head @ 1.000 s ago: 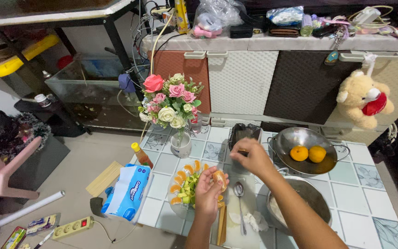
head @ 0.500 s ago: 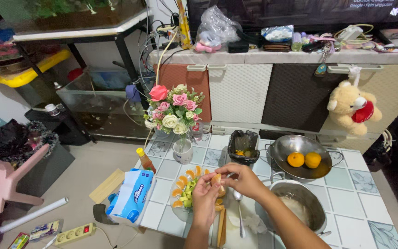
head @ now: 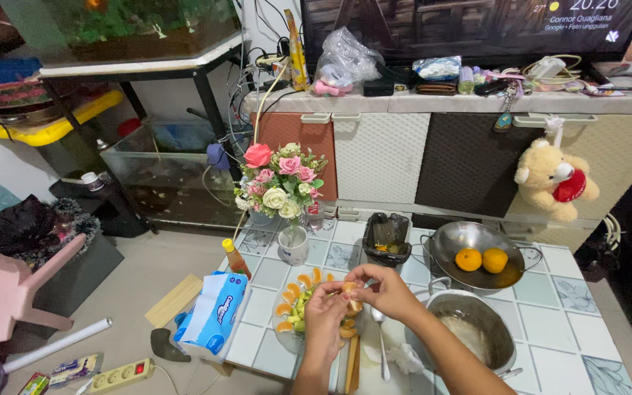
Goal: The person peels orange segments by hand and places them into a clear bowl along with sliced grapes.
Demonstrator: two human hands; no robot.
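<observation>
Low tiled table (head: 550,322) with pale blue-patterned squares, carrying everything in hand. At its left edge, leaning against it, a soft blue-and-white plastic tissue package (head: 213,313), oblong, long axis running from lower left up to upper right, printed label facing up. Farther back on the table: round steel bowl (head: 469,241) holding two whole oranges (head: 481,260); nearer, a deeper steel pot (head: 477,333) with whitish contents; a white vase of pink and cream roses (head: 281,183); a small black tray (head: 387,235). Beside the bouquet, a small orange-capped bottle (head: 235,257), upright. On the glass plate (head: 287,322), orange segments fanned round green pieces.

Both hands together just above the plate's right rim: left hand (head: 325,314) and right hand (head: 383,289) pinched narrow on a small peeled orange piece (head: 348,289), fingertips meeting over it. Long axis of the piece not clear, mostly hidden by fingers.

Compared with half a second ago: hands in the same spot over the plate, closed slightly tighter on the fruit; view tipped a little lower. A second ago, right hand raised higher toward the black tray.
</observation>
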